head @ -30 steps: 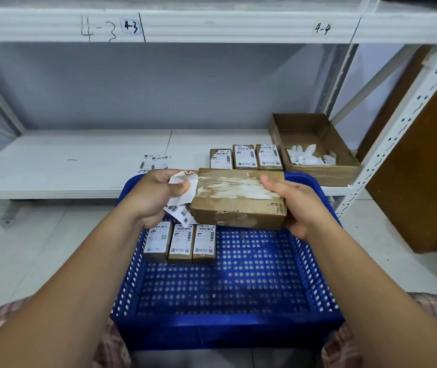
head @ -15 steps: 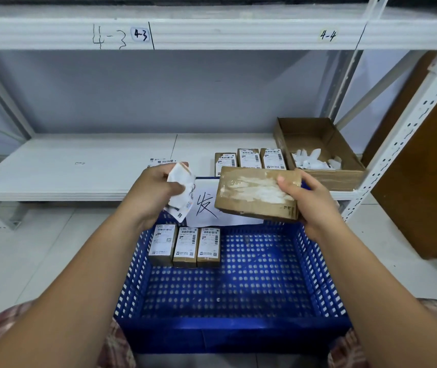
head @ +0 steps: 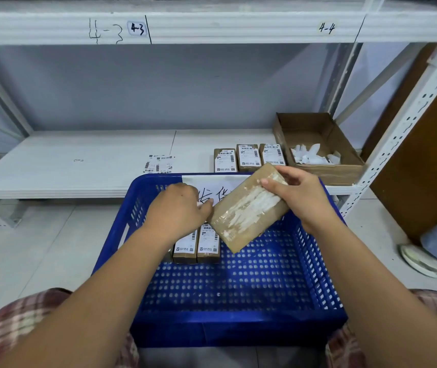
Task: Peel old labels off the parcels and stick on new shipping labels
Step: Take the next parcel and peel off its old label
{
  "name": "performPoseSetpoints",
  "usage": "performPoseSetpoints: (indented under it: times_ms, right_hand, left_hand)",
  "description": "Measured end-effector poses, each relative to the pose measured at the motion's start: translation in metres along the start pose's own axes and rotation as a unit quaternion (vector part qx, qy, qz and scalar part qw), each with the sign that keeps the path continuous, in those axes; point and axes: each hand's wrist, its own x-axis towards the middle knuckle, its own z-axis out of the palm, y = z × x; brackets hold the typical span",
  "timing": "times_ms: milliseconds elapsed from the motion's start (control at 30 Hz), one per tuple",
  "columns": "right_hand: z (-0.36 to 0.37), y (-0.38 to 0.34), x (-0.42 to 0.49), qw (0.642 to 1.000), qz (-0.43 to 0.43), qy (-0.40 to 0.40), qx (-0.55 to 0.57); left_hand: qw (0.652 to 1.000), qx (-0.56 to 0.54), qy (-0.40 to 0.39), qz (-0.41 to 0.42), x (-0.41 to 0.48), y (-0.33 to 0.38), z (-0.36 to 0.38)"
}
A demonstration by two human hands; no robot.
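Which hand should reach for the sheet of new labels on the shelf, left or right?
Left, probably. The right hand grips the parcel above the blue basket; the left hand lies nearer the label sheet on the shelf. Whether it holds anything is hidden.

Deep blue crate with a dotted grid of holes; brown cardboard parcel streaked white; small brown boxes with white, black-printed labels; off-white shelf; red-and-cream plaid clothing.
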Motion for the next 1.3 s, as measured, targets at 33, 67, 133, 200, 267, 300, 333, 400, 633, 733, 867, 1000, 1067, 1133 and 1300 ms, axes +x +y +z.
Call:
performPoseSetpoints:
  times_ms: [33, 67, 133, 200, 267, 300, 333, 400, 633, 733, 867, 1000, 1067, 1133, 1300]
  right_hand:
    - [-0.003, 0.000, 0.001, 1.000, -0.001, 0.001, -0.003]
    - [-0.005, -0.001, 0.002, 1.000, -0.001, 0.002, -0.006]
    - [-0.009, -0.002, 0.003, 1.000, -0.002, -0.003, -0.020]
    - [-0.011, -0.004, 0.002, 1.000, -0.001, -0.015, -0.026]
    - [-0.011, -0.007, 0.000, 0.999, -0.001, -0.029, -0.028]
    - [-0.010, -0.009, 0.000, 0.999, -0.001, -0.038, -0.032]
    - [-0.010, -0.010, -0.001, 0.998, -0.002, -0.049, -0.036]
    - [-0.008, -0.013, -0.002, 0.997, -0.006, -0.072, -0.032]
    - [-0.003, -0.016, -0.006, 0.994, -0.028, -0.098, 0.035]
    - [0.001, -0.015, -0.008, 0.996, -0.034, -0.076, 0.039]
    - [0.004, -0.011, -0.007, 0.999, -0.034, 0.012, 0.037]
    - [0.002, -0.009, -0.005, 0.993, 0.059, 0.046, 0.092]
    - [0.001, -0.011, -0.008, 0.987, 0.118, -0.028, 0.103]
    - [0.001, -0.011, -0.011, 0.978, 0.148, -0.118, 0.085]
    - [0.013, -0.001, -0.013, 0.965, 0.173, -0.164, 0.110]
  left_hand:
    - [1.000, 0.023, -0.008, -0.003, 0.000, 0.000, -0.001]
    - [0.999, 0.035, -0.015, -0.009, 0.000, 0.000, -0.003]
    - [1.000, 0.023, -0.017, -0.013, 0.000, 0.000, -0.007]
    - [1.000, -0.015, -0.020, 0.006, 0.001, -0.002, -0.009]
    - [0.994, -0.073, -0.062, 0.053, 0.002, -0.004, -0.011]
    - [0.987, -0.100, -0.096, 0.081, 0.002, -0.004, -0.010]
    - [0.979, -0.122, -0.128, 0.105, 0.001, -0.003, -0.009]
    - [0.964, -0.165, -0.167, 0.124, -0.001, 0.001, -0.005]
    - [0.910, -0.318, -0.257, 0.064, -0.009, 0.010, -0.005]
    - [0.892, -0.352, -0.280, 0.042, -0.008, 0.010, 0.002]
    - [0.887, -0.391, -0.245, 0.012, -0.008, 0.015, 0.012]
    - [0.877, -0.440, -0.187, -0.054, -0.006, 0.017, 0.008]
    - [0.873, -0.463, -0.132, -0.078, -0.004, 0.017, 0.008]
    - [0.857, -0.494, -0.100, -0.108, -0.002, 0.016, 0.007]
    - [0.826, -0.544, -0.078, -0.126, 0.003, 0.014, 0.005]
